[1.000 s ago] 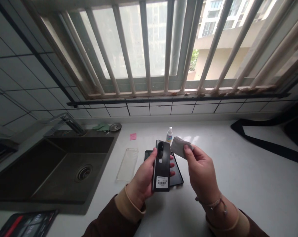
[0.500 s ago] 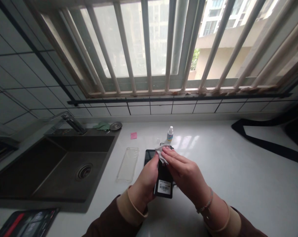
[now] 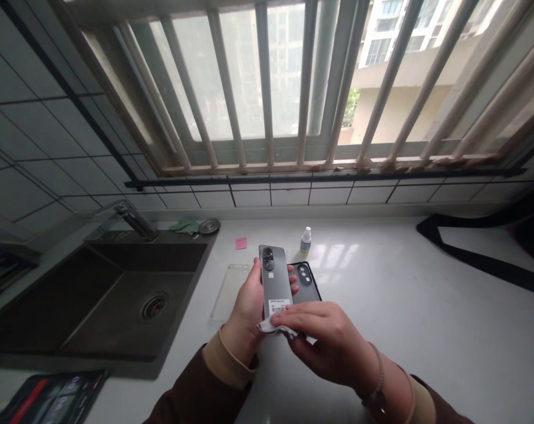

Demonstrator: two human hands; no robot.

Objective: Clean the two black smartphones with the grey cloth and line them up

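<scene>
A grey phone [image 3: 276, 282] is tilted up with its back toward me, showing the camera bump and a white barcode label. My left hand [image 3: 248, 300] is closed around it, thumb along the left edge and fingertips at the right edge. In my right hand [image 3: 324, 330] is a pale wiping cloth [image 3: 271, 325], pressed against the phone's lower end. Behind the phone, a dark phone case [image 3: 309, 288] with camera cut-outs lies on the counter. A clear phone case [image 3: 225, 294] lies to the left, partly behind my left hand.
A small white-capped bottle [image 3: 306, 241] stands beyond the phone. A pink paper note [image 3: 241, 243] lies on the white counter [image 3: 426, 330]. At left are a dark sink [image 3: 116, 306], its faucet [image 3: 137, 221] and a green cloth [image 3: 185, 227]. A black strap [image 3: 470, 259] lies at right.
The phone has tipped up and now shows more of its grey back. My right hand has brought the cloth down from its top to its lower end. The dark case is now more visible.
</scene>
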